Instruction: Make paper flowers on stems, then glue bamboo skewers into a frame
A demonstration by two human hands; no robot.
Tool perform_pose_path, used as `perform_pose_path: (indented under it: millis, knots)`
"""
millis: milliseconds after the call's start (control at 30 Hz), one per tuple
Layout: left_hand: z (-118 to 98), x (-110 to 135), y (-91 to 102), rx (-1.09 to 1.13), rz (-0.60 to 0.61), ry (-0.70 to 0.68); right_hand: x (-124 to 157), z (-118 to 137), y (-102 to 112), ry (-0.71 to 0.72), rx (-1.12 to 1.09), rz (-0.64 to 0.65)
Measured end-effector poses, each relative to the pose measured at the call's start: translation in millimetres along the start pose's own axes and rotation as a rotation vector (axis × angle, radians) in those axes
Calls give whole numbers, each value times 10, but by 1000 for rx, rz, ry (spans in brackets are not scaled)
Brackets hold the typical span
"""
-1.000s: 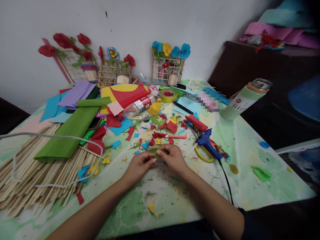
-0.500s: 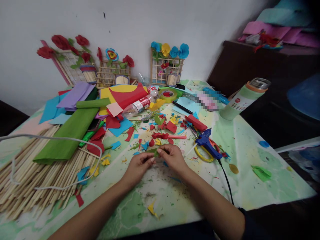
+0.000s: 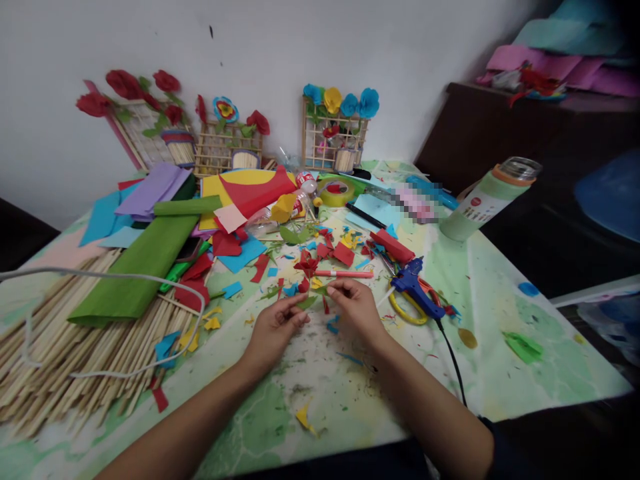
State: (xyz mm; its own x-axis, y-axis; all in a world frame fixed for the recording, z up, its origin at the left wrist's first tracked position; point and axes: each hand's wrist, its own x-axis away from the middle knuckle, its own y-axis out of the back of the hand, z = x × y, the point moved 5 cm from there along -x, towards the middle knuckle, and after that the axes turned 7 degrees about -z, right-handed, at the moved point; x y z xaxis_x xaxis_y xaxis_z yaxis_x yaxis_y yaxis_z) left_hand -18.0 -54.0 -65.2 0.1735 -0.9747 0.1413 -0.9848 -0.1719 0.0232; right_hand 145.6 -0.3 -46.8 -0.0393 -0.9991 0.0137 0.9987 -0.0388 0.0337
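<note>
Low over the middle of the table, I hold a thin paper flower stem between both hands. A yellow paper flower tops it, with green leaves beneath and a red flower lower down. My left hand is closed in a pinch at the stem's lower end, beside a green paper leaf. My right hand pinches another green leaf between thumb and forefinger. The exact grip points are small and partly covered by fingers.
A blue glue gun lies right of my hands, over yellow-handled scissors. Bamboo sticks and green paper cover the left side. A bottle stands at right. Flower lattices lean at the wall; paper scraps are scattered around.
The flower stem has turned and tilted left, so its yellow flower now hangs before the plastic bottle. My hands have parted slightly, and the green leaves between them show more.
</note>
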Motion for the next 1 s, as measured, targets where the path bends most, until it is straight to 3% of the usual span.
perform_pose_path:
  millis: [167,400,700,1000]
  knots:
    - [50,-1,20,27,-46,29,26,-71,-74,-142,-242,72]
    - [18,6,-19,52,-35,16,109,-163,-164,-172,-226,138]
    - [-40,32,-99,98,23,-32,260,-140,-334,-292,-442,172]
    - [18,1,-49,105,-29,-12,312,-95,-362,-289,-469,244]
